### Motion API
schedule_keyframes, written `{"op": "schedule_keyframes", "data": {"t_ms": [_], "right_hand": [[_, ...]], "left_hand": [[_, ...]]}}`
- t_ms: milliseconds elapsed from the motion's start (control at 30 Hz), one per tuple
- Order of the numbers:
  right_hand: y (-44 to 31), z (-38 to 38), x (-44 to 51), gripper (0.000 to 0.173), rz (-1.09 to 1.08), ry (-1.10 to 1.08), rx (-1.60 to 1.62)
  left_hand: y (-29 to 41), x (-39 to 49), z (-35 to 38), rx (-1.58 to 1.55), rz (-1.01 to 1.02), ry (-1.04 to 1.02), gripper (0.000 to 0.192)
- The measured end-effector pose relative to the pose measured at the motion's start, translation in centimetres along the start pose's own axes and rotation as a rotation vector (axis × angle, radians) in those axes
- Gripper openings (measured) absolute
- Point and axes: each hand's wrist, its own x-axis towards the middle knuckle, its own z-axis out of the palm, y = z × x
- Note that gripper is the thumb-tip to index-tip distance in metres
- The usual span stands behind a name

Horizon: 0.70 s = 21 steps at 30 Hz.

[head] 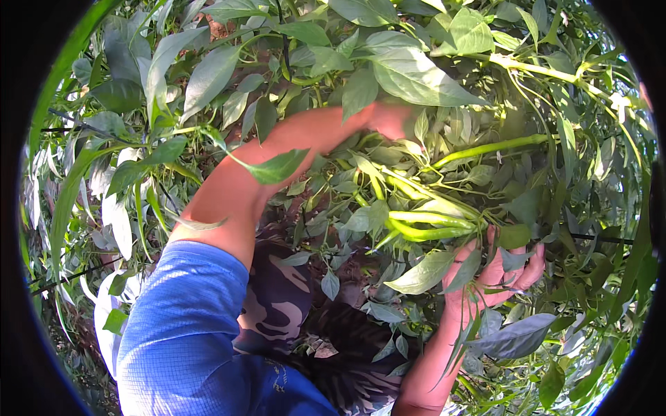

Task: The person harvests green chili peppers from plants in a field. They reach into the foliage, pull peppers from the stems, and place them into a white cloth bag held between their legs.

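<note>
Long green chili peppers [429, 224] hang in a cluster near the middle of a leafy pepper plant. Just below and right of them is my right hand [494, 273], its fingers curled upward among the leaves and partly covered by them. Whether it grips a stem or a pepper cannot be told. My left hand [390, 120] reaches across the upper middle into the foliage, blurred and partly behind leaves, so its fingers do not show clearly. A long pale green stem or pepper [489, 151] slants between the two hands.
Dense pepper foliage surrounds both arms. A thick branch [551, 70] crosses the upper right. Dark thin lines [78, 275] run through the plants at the left, and another dark line [598, 238] is at the right. Large leaves [424, 78] overhang the left hand.
</note>
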Motion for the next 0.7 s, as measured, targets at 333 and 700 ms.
{"op": "schedule_keyframes", "data": {"t_ms": [333,700], "right_hand": [[0.3,0.0,-0.4,0.030,-0.032,0.015,-0.050],[0.5,0.5,-0.4,0.045,-0.010,0.026,-0.111]], "left_hand": [[-4.4,-3.7,-0.8,0.341,-0.257,0.162,0.039],[-0.9,1.4,0.8,0.575,0.006,0.666,0.015]]}}
